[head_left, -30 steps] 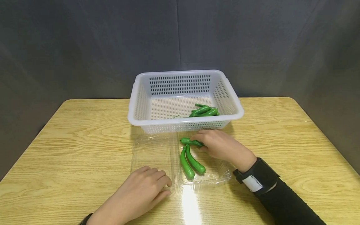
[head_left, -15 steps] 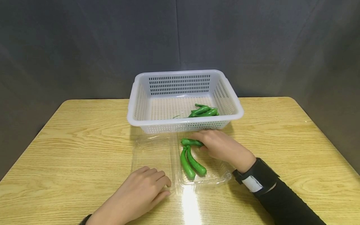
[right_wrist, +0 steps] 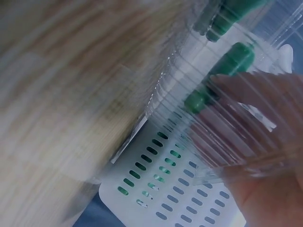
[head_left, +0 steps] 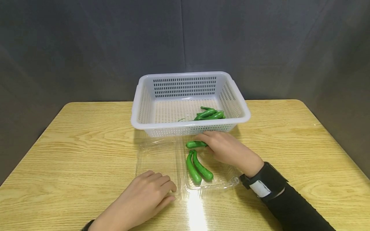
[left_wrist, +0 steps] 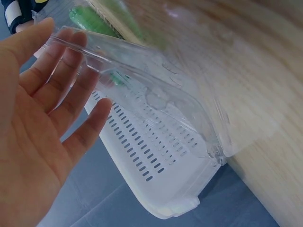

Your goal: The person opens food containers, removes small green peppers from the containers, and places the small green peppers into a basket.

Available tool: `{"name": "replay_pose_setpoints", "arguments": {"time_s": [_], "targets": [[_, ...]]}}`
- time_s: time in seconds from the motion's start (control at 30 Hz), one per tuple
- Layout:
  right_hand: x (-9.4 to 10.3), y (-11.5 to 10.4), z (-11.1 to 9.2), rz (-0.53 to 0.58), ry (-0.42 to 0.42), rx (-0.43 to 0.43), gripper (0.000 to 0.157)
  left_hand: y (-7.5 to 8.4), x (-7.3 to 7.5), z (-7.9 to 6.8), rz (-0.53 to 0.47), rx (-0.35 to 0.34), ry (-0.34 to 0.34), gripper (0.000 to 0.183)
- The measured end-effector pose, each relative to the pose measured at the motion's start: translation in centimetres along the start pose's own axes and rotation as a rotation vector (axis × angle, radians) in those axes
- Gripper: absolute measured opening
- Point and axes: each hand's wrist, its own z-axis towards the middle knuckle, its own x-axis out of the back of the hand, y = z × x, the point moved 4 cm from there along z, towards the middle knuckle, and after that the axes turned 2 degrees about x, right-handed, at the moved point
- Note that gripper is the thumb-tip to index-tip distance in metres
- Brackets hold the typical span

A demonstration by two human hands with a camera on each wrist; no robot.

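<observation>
A clear plastic clamshell box (head_left: pixel 158 157) lies unfolded on the table, lid half at left, the other half at right. Two curved green peppers (head_left: pixel 193 170) lie side by side in the right half. My right hand (head_left: pixel 226 149) reaches into that half near its far edge and holds another green pepper (head_left: pixel 194 144) lying crosswise. Through the clear wall in the right wrist view, the fingers (right_wrist: pixel 236 90) are against this pepper. My left hand (head_left: pixel 147 194) rests at the lid's near edge; in the left wrist view its fingers (left_wrist: pixel 71 71) are loosely extended beside the clear plastic.
Just behind the box stands a white slotted basket (head_left: pixel 190 125), with several green peppers (head_left: pixel 211 114) piled at its right front. The wooden table (head_left: pixel 86 144) ends at a dark grey curtain (head_left: pixel 115 51).
My right hand has shifted slightly toward the basket, and the held pepper now lies straighter crosswise. The box and its two peppers have slid slightly right. My left hand stays put.
</observation>
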Motion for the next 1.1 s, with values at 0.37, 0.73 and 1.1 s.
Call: {"name": "replay_pose_setpoints", "arguments": {"time_s": [0.37, 0.73, 1.1], "targets": [[0.9, -0.3, 0.3, -0.028, 0.047, 0.044, 0.034, 0.0, 0.0, 0.0, 0.002, -0.013, -0.009, 0.009], [2.0, -1.0, 0.3, -0.038, 0.092, 0.087, 0.030, 0.0, 0.0, 0.0, -0.001, -0.021, -0.005, 0.010], [3.5, -2.6, 0.4, -0.063, 0.146, 0.164, 0.030, 0.1, 0.1, 0.1, 0.009, -0.024, -0.003, 0.011]]}}
